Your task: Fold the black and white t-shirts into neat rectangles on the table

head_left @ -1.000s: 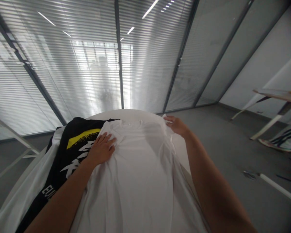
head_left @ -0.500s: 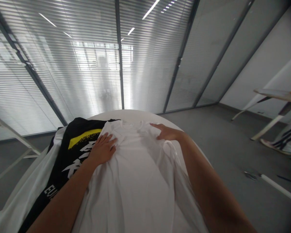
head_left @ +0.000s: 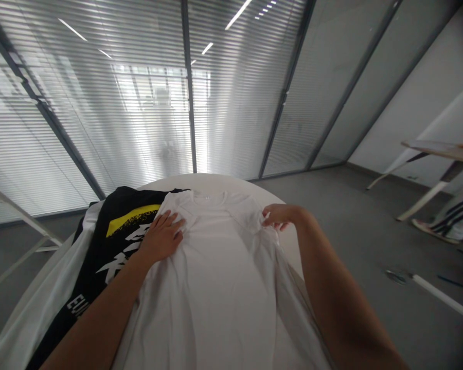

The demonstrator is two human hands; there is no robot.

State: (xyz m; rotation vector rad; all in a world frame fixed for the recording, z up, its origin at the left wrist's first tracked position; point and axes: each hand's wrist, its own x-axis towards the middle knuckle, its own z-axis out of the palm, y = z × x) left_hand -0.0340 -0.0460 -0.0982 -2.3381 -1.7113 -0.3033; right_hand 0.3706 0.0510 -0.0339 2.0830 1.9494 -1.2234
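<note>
A white shirt (head_left: 219, 267) lies spread on a round white table (head_left: 200, 181), its neckline toward the far edge. My left hand (head_left: 164, 236) rests flat on the shirt's left shoulder area, fingers spread. At the right sleeve, my right hand (head_left: 283, 215) has its fingers bent and pinched on the white cloth; the fingertips are partly hidden. Beneath the white shirt's left side lies a black garment (head_left: 118, 205) with a yellow patch and white lettering, partly covered by my left forearm.
More white cloth (head_left: 57, 277) hangs over the table's left side. A white metal frame (head_left: 27, 213) stands at left. Blinds behind glass (head_left: 235, 118) rise beyond the table. At right are another table (head_left: 443, 150), a person's striped leg and shoe (head_left: 447, 223), and a white pole (head_left: 443, 298) on the floor.
My right hand has moved from the shirt's right shoulder out and down to the sleeve, where its fingers have bent onto the cloth. My left hand stays put.
</note>
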